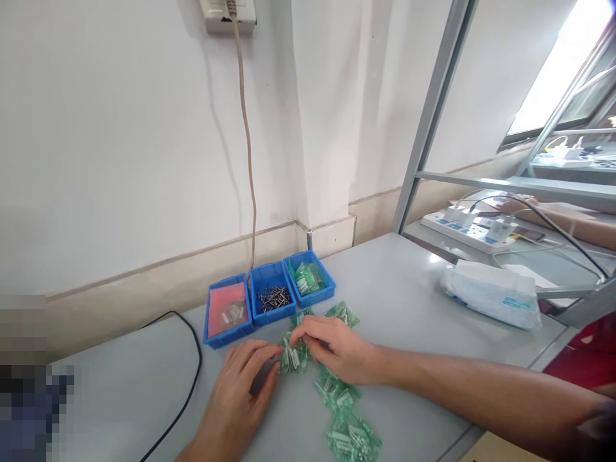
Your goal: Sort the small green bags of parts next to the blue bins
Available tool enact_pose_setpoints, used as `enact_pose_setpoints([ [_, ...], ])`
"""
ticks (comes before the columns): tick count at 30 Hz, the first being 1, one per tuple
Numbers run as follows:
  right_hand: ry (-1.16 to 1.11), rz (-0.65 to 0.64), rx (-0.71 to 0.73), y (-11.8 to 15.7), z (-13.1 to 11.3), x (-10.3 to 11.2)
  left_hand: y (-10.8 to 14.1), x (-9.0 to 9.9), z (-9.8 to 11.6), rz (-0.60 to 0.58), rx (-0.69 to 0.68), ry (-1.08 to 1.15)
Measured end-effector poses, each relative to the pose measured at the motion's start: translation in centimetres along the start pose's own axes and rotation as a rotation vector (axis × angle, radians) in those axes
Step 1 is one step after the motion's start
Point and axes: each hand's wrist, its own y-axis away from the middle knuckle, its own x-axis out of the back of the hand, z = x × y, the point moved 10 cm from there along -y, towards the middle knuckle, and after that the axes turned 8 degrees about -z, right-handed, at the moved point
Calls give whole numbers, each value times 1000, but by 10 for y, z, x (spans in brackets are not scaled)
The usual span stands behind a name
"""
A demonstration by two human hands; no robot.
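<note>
A small green plastic bag (292, 360) with silvery metal pieces inside lies on the grey table between my hands. My left hand (243, 385) has thumb and index finger drawn together at the bag's left edge. From the right, my right hand (332, 346) reaches over it, its bent fingers closed on the bag's upper part; the exact grip is partly hidden. More green bags lie close by: one (343, 314) beyond my right hand, one (335, 390) below it, and another (353, 437) nearer to me.
Three blue bins stand along the wall: one with a pink sheet and a clear bag (228, 309), one with screws (273, 298), one with green bags (308, 277). A black cable (197, 366) runs at left. A white packet (491, 294) and a power strip (464, 232) are at right.
</note>
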Motion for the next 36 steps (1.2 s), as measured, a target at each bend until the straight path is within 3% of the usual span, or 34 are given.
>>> enact_pose_setpoints([
  [8,39,-20,36,-1,1,-3,-2,-1,1,-25,3,28],
  [20,-39,-41,-49,1,10,-6,-2,-1,6,-40,-32,12],
  [26,-47,-49,-45,0,8,-6,1,-10,12,-159,-70,19],
  [36,-27,-59,-55,2,16,-11,1,-14,5,-137,-26,21],
])
